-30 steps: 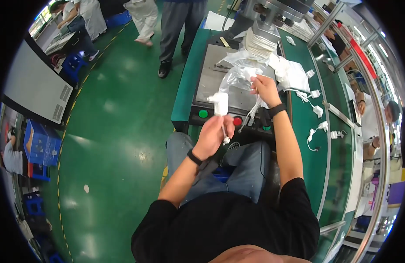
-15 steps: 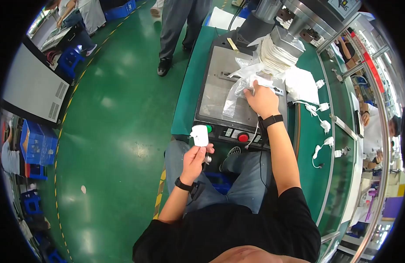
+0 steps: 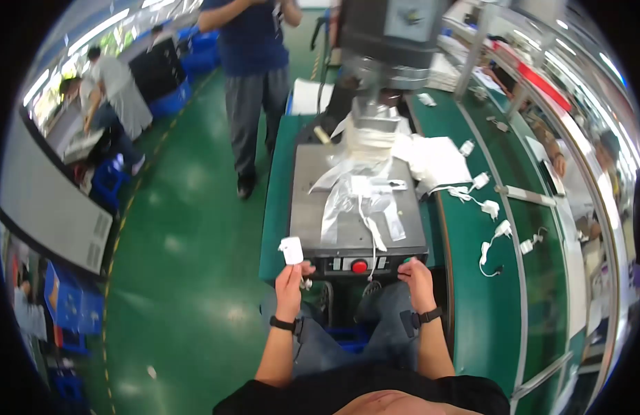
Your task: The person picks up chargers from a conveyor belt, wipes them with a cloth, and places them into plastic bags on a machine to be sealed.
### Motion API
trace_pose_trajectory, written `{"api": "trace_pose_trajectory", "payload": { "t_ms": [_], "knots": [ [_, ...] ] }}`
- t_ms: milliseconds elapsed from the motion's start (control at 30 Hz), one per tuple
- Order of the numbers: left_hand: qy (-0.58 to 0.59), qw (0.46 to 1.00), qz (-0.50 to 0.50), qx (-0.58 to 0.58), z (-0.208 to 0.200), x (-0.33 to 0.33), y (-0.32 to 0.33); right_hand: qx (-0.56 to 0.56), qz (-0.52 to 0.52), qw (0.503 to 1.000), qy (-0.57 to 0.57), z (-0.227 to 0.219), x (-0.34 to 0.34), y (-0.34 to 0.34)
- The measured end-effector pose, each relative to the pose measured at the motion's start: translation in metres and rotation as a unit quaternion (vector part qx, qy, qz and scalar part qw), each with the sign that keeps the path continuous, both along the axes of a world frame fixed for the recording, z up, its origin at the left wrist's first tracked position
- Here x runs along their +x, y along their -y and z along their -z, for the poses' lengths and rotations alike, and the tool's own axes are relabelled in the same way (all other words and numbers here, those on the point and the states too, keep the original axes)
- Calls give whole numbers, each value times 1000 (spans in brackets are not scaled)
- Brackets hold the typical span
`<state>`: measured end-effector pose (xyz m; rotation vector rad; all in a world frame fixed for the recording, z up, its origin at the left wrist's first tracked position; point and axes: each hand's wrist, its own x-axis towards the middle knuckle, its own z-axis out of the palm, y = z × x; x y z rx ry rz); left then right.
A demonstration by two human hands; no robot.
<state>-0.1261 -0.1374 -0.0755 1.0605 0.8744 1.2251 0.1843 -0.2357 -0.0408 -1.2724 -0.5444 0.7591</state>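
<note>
The left hand (image 3: 289,285) grasps 1 white power adapter (image 3: 291,251) before the press bed (image 3: 308,218), where 1 white cabled piece (image 3: 361,185) sits amid clear film (image 3: 332,211), seemingly mid-process. The right hand (image 3: 416,278), fingers bent, nears the green button (image 3: 407,261); cannot tell if it's empty. More adapters (image 3: 491,208), finished or not unclear, line the green counter (image 3: 482,325). 1 person (image 3: 256,52) stands on the green floor (image 3: 195,297).

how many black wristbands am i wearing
2: left wristband at the wrist of the left hand, which holds a white adapter; right wristband at the wrist of the right hand.
</note>
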Motion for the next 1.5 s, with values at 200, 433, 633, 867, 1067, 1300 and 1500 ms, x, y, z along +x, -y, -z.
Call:
{"api": "trace_pose_trajectory", "payload": {
  "t_ms": [200, 433, 633, 867, 1067, 1300, 1500],
  "knots": [
    [1, 999, 0, 34, -7, -9, 13, -167, -262, 888, 337, -63, -17, 15],
    [-231, 859, 111, 444, -147, 81, 62, 75, -301, 889, 337, -187, -81, 12],
    [-98, 767, 328, 543, -233, 118, 116, 91, -37, 922, 373, -308, 51, 221],
    [-200, 847, 423, 253, -74, 92, 100, -329, 424, 678, 502, -218, 155, 614],
    [-260, 878, 377, 137, -20, 29, 75, -615, 425, 486, 453, -144, 252, 777],
    [-382, 825, 334, 248, -59, 56, 73, -340, 191, 812, 434, -209, 273, 265],
    [-416, 763, 388, 306, -81, 47, 88, -503, 43, 760, 408, -149, 268, 44]
  ]
}}
